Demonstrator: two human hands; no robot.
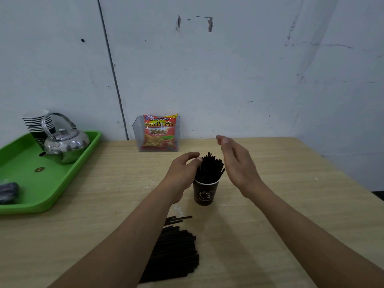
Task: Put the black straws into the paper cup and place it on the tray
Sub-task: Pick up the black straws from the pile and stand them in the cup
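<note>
Head view: left hand [182,172] is curling round black plastic straws [208,168] standing in the dark paper cup [204,193], mid-surface; right hand [236,163] is hovering open alongside. Partly done: loose straw pile [174,252] is lying near front edge; green plastic tray [62,183], left edge, is waiting.

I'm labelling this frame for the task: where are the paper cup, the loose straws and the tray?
paper cup [205,193]: head view, on its dark front wall.
loose straws [174,252]: head view, on the middle of the pile.
tray [18,161]: head view, on its bare green floor.
</note>
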